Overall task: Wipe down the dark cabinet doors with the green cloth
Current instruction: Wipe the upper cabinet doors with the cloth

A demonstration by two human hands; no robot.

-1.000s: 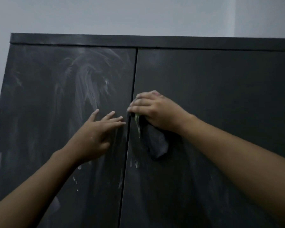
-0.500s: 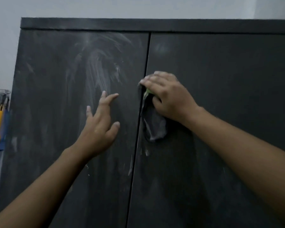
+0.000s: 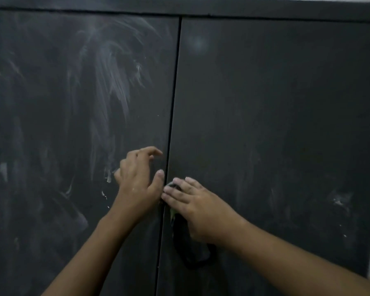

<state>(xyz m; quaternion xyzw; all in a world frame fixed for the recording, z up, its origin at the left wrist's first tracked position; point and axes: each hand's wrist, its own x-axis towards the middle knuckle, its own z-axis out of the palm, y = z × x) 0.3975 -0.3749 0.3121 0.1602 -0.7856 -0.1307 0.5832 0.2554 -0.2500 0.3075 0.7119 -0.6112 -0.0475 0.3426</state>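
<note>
Dark cabinet doors [image 3: 265, 124] streaked with pale smears [image 3: 113, 82], left hand [image 3: 137, 186] loose-fingered on the left door [image 3: 51, 135] holding nothing, right hand [image 3: 199, 208] flat, pressing green cloth [image 3: 189, 252] beside the seam [image 3: 174, 103]

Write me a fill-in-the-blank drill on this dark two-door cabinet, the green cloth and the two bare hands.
1. The right hand presses the green cloth against the ____ door of the dark two-door cabinet.
2. The thick white smear streaks lie on the ____ door.
3. The left hand touches the left door and holds ____.
Missing words: right; left; nothing.
</note>
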